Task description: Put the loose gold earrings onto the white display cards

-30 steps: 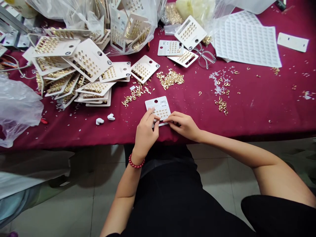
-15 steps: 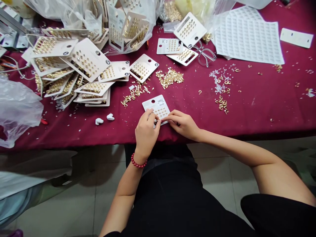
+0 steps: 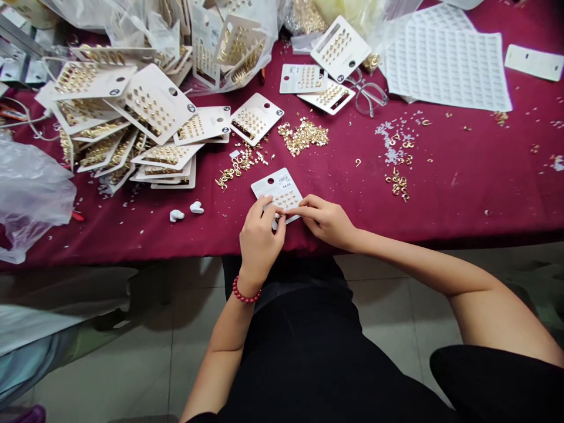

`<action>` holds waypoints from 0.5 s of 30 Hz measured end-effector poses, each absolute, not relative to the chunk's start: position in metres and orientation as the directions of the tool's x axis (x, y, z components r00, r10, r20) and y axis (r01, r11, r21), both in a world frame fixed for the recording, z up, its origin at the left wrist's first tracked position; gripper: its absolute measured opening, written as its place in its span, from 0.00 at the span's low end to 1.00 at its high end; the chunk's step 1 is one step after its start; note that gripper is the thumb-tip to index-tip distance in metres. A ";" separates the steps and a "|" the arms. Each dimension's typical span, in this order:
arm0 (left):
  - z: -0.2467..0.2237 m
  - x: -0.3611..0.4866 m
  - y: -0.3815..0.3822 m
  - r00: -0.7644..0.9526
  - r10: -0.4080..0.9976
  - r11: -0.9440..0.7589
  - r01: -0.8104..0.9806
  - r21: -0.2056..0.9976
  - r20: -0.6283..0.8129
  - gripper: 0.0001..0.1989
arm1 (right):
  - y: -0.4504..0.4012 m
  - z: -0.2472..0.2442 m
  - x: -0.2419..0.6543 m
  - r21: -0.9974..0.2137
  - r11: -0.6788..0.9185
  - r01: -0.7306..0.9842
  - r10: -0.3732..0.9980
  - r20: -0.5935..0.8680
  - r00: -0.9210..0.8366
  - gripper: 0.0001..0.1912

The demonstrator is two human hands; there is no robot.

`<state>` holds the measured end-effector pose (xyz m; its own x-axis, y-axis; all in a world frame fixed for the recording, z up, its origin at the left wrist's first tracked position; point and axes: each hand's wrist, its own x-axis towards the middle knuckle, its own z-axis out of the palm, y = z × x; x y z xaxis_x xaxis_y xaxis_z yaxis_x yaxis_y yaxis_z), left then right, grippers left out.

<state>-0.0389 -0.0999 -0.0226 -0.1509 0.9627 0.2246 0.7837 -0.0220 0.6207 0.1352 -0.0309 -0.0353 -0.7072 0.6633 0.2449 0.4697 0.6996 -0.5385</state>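
Note:
A white earring card (image 3: 277, 183) with a price label and rows of small gold studs lies tilted at the table's front edge. My left hand (image 3: 261, 238), a red bead bracelet at its wrist, grips the card's lower left part, thumb and fingers closing near a small gold piece. From the right, my right hand (image 3: 328, 222) is closed at the card's lower right edge, its index fingertip meeting my left fingertips. Whatever tiny part lies between the fingertips is hidden. Just beyond the card sit a heap of tiny gold pieces (image 3: 304, 138) and several gold hook-shaped earrings (image 3: 227, 176).
Filled earring cards (image 3: 154, 106) are piled at the left, beside a plastic bag of cards (image 3: 238, 47). Two white earbuds (image 3: 177, 215) lie near the front. Glasses (image 3: 372, 97), printed sheets (image 3: 449, 67) and clear bits with gold pieces (image 3: 399, 182) occupy the right.
The view has shifted slightly. Both hands stay at the card's lower edge with only small finger movements; the right index finger looks a little straighter.

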 end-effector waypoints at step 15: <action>-0.021 -0.041 -0.096 -0.174 0.957 0.007 0.814 0.580 0.232 0.02 | -0.030 -0.030 0.133 -0.620 0.666 0.415 0.684 0.284 -0.672 0.12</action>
<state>-0.0407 -0.0957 -0.0209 -0.1736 0.9572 0.2317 0.8145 0.0072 0.5802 0.1330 -0.0298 -0.0305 -0.6720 0.6838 0.2843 0.4148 0.6656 -0.6204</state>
